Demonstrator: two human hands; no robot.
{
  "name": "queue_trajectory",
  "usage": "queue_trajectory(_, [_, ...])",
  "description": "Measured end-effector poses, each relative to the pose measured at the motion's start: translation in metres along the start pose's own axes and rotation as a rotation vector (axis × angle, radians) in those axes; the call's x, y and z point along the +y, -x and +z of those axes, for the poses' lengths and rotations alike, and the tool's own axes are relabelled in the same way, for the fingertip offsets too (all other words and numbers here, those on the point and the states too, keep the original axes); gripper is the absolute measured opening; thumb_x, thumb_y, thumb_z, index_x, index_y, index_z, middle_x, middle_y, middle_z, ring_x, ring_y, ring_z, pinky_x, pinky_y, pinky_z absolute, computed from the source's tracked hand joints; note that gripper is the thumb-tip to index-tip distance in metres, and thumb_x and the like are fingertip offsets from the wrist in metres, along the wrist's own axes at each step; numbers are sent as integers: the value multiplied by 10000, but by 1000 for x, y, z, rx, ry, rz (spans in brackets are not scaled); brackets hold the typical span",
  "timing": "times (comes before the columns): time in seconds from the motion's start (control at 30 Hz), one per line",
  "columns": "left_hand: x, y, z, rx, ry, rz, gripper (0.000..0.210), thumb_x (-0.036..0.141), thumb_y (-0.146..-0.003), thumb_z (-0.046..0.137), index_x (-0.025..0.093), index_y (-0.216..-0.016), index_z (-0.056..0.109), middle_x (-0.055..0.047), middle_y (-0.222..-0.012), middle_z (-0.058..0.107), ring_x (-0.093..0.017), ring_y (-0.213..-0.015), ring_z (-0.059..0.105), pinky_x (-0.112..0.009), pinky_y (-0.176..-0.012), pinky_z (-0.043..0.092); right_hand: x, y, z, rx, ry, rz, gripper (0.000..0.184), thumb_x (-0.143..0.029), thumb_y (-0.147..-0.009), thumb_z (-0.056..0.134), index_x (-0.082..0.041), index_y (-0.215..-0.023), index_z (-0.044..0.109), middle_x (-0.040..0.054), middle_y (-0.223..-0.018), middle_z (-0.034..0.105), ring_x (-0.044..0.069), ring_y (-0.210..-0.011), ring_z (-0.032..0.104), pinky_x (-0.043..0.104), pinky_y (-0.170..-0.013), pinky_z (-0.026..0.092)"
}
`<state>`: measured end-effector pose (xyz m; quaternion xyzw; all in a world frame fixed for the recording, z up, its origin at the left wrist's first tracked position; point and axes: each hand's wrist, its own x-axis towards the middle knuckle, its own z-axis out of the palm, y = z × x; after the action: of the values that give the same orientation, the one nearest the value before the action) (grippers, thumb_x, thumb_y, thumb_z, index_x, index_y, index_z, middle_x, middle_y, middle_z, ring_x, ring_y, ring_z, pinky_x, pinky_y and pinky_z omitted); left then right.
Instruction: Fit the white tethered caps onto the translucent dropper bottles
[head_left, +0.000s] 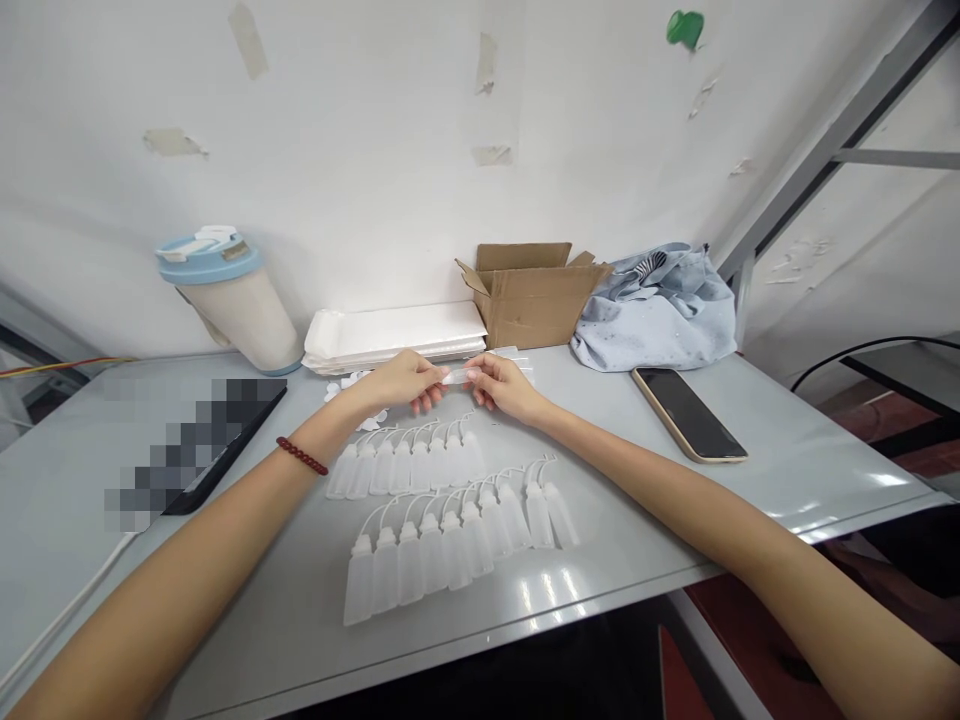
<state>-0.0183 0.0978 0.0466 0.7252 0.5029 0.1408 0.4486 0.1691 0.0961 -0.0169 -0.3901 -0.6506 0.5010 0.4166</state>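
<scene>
Hands, fingers nearly closed, both pinch what seems a clear strip.

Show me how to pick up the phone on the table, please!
Probably from above, thumb and fingers on its two long edges, near the middle: the phone lies flat on the table, screen up, and is narrower across than lengthwise.

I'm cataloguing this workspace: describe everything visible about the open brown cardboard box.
The open brown cardboard box stands upright on the glossy grey table, near the white wall. Its top flaps are unsealed, some splayed outward. A flat white paper-like stack lies at its left, a crumpled pale-blue cloth bundle at its right; whether either touches is unclear. Any contents are hidden.
</scene>
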Motion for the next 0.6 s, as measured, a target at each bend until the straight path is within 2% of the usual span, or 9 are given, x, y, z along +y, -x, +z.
queue_trajectory(0.07, [0, 0, 3, 52, -76, 53, 373, 428, -845, 478, 132, -646, 587, -48, -578, 600, -136, -505, 544, -264, -509, 440, 0, 0, 0, 19, -28, 3, 177, -329, -841, 554, -168, -872, 485, -65, -581, 520, 55, -409, 445, 170, -369, 350])
queue_trajectory(0.13, [1, -1, 6, 148, -248, 155, 376, 388, -867, 427, 144, -618, 569, -33, -550, 580, -139, -507, 530, -273, -546, 427, -1, -1, 0, 30, -61, 19, 198, -354, -847, 546, -177, -823, 461, -71, -589, 494, 50, -392, 441, 171, -349, 342])
queue_trajectory(0.27, [1, -2, 13, 325, -562, 359, 274, 304, -858, 441, 141, -705, 600, -68, -701, 655, -189, -657, 576, -300, -652, 421, -2, -2, -1, 39, -105, 61, 301, -428, -850, 533, -194, -722, 393, -93, -558, 395, 34, -350, 405, 158, -309, 293])
queue_trajectory(0.47, [-6, -5, 15, 372, -725, 506, 219, 247, -863, 429, 119, -862, 606, -115, -833, 666, -239, -771, 603, -334, -707, 433, -3, -2, -1, 35, -152, 89, 361, -476, -829, 549, -201, -687, 362, -106, -542, 343, 28, -327, 382, 153, -289, 244])
queue_trajectory(0.6, [-8, -6, 12, 348, -576, 454, 232, 314, -851, 471, 139, -818, 620, -77, -785, 672, -210, -730, 602, -303, -686, 437, -3, -1, -1, 52, -190, 99, 352, -469, -820, 564, -194, -688, 388, -100, -546, 378, 33, -345, 413, 157, -308, 292])
